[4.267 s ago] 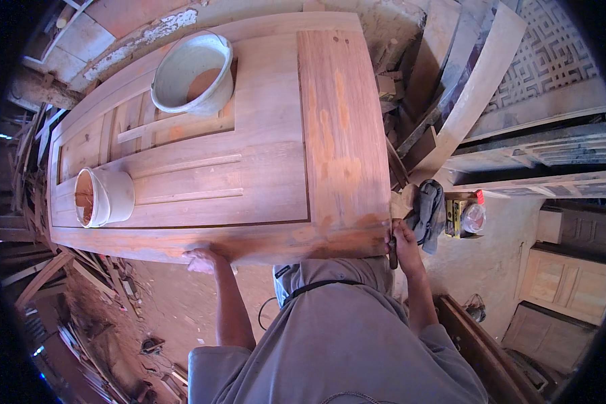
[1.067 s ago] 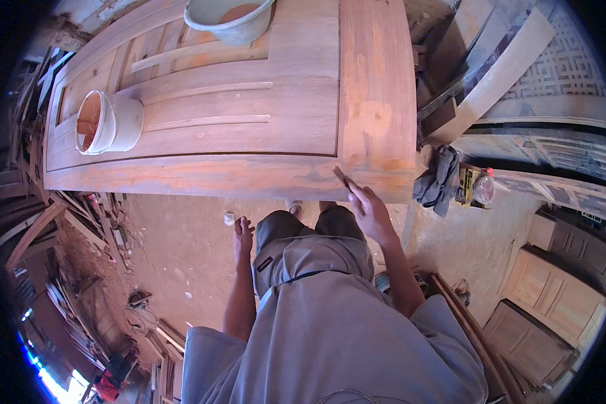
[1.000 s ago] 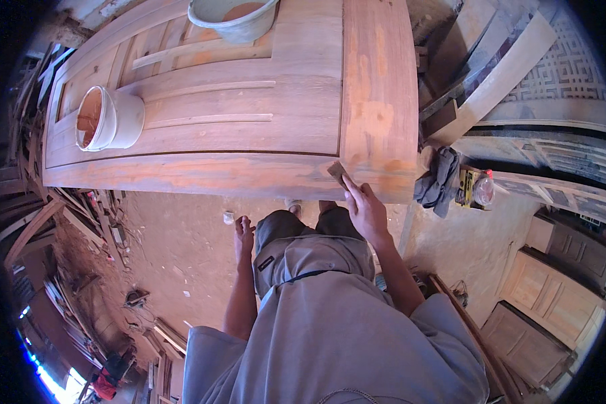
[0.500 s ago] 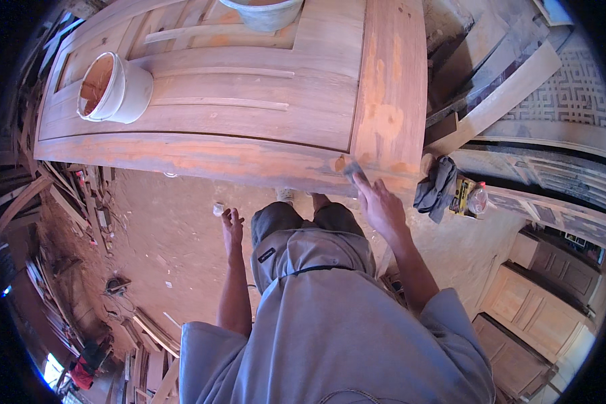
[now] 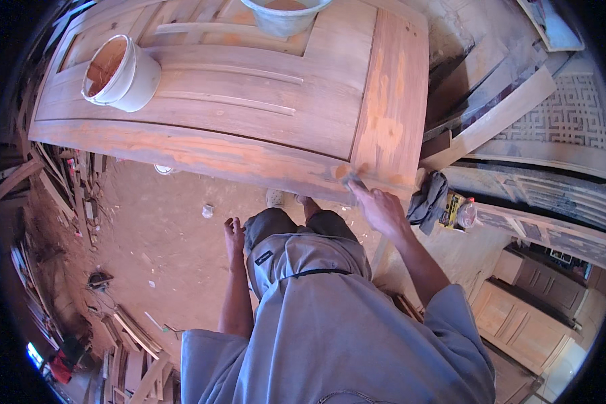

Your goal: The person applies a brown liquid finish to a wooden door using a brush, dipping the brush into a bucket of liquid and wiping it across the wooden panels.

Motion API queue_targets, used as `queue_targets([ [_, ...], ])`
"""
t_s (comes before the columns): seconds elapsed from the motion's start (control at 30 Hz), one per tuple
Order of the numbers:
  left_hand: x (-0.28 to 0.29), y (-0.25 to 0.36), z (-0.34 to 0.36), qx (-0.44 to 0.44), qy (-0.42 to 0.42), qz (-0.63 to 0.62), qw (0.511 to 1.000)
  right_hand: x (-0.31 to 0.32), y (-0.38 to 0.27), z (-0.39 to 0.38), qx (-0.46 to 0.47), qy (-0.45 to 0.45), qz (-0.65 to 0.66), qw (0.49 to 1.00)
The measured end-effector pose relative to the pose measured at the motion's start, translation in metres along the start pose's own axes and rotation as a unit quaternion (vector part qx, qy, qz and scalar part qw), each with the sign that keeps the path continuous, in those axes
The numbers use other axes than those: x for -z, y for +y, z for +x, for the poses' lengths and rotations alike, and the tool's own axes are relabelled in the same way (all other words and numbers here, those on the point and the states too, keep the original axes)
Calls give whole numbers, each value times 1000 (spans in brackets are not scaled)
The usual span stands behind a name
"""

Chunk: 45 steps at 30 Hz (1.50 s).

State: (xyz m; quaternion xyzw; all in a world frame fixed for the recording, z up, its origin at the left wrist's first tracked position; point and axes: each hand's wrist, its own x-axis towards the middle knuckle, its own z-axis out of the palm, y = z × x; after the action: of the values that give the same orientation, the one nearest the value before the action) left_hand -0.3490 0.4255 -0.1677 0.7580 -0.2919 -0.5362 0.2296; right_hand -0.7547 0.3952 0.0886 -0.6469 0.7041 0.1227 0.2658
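A large wooden panel door [image 5: 249, 118] lies flat before me, with orange-brown filler smeared along its near and right edges. My right hand [image 5: 384, 210] is closed around a putty knife [image 5: 350, 180], its blade against the door's near right corner beside a dab of filler [image 5: 342, 172]. Hanging by my thigh, short of the door, my left hand [image 5: 234, 236] has loosely bent fingers with nothing visible in them. A white bucket [image 5: 140, 84] with reddish-brown residue inside stands tilted-looking on the door's left part. Farther back on the door sits a pale round tub [image 5: 286, 21].
Boards and a patterned panel [image 5: 552, 114] lean at the right. A dark cloth [image 5: 428, 202], a yellow-black box [image 5: 451, 210] and a clear bottle [image 5: 466, 213] lie near the door's right corner. Wood scraps [image 5: 67, 188] line the left side of the dirt floor [image 5: 161, 236].
The putty knife has shifted slightly at the corner, and the filler there looks more spread. My left hand's fingers have curled a little more. The whole view has shifted a little.
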Motion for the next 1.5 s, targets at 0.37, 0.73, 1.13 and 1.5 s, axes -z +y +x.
queue_targets([
  [0.37,19,1,11,0,18,14,1000,-15,-8,-16,-20,-2,42,999],
  [0.73,6,10,-4,-6,26,-21,999,21,8,28,77,-44,-83,993],
  [1.13,-10,-24,-23,-4,41,70,997,-18,39,-9,55,34,330,942],
  [1.5,-39,116,23,-248,-152,296,910,-104,-32,-8,-63,130,543,827],
])
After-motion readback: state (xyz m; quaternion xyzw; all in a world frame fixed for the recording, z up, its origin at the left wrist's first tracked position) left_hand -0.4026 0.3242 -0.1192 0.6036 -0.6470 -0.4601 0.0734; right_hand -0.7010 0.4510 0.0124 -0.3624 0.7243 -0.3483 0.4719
